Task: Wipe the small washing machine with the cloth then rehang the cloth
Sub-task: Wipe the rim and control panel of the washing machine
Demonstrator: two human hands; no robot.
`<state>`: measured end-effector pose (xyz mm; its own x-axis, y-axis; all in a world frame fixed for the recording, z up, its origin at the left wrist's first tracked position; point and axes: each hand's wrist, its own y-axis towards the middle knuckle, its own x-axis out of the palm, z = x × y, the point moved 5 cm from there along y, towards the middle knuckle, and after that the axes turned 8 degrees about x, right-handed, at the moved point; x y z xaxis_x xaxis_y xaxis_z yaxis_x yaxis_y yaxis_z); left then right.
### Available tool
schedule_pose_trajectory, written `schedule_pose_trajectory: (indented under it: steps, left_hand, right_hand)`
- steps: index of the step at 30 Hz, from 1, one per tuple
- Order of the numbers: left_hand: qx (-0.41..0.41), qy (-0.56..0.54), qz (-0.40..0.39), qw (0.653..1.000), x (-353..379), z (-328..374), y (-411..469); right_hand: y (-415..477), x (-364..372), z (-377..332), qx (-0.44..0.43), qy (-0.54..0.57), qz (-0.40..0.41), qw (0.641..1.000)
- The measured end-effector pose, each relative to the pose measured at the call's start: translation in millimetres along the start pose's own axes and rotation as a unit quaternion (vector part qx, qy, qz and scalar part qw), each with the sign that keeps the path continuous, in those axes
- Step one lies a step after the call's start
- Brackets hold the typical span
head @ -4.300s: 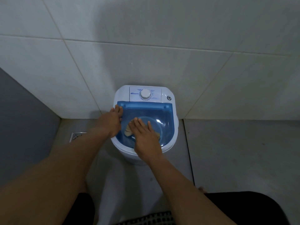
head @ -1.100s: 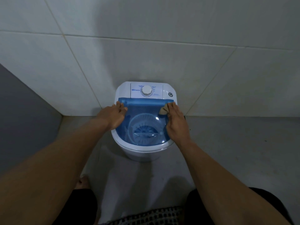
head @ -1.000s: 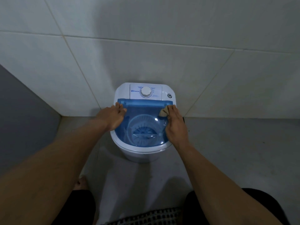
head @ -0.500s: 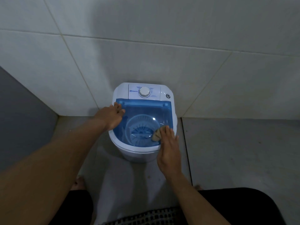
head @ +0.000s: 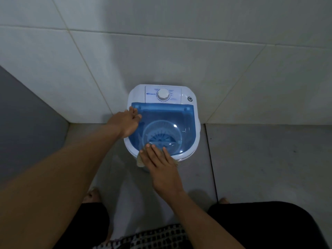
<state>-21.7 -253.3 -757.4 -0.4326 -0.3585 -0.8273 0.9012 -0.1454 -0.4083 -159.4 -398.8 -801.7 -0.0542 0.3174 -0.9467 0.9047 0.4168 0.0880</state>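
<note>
- The left hand [head: 125, 123] is laid flat on the left edge of the blue see-through lid [head: 172, 119], fingers stretched out and loosely spread; nothing is gripped, and the small washing machine [head: 162, 121] appears to be steadied by its weight alone.
- That bracing is best kept firm, since so light a machine, standing on the floor [head: 260, 159] against the tiled wall [head: 161, 60], could probably be pushed about by the wiping.
- The cloth [head: 140, 161] is pressed under the right hand [head: 159, 166] at the near rim of the lid, a pale corner showing to the left of the fingers and hanging over the front edge.
- The right fingers are extended and nearly together, flat on the cloth rather than curled round it; whether any of it is pinched beneath cannot be told.
- For a good stroke, even pressure should be kept through the whole palm, and the cloth carried along the curved rim towards the right.
- The white control panel with its dial [head: 163, 95] would be wiped lightly, so that the setting is not turned.
</note>
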Motion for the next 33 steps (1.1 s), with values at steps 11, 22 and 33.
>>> schedule_pose_trajectory:
  steps: [11,22,33]
  left_hand:
    - [-0.003,0.004,0.001,1.000,0,-1,0]
    - [-0.019,0.001,0.002,1.000,-1,1,-2]
    - [-0.040,-0.038,-0.011,0.998,-13,6,-6]
  right_hand:
    - [-22,-29,85,0.047,0.052,0.017,0.997]
    - [49,-65,154,0.191,0.120,0.026,0.974]
    - [-5,-29,66,0.014,-0.051,0.028,0.998]
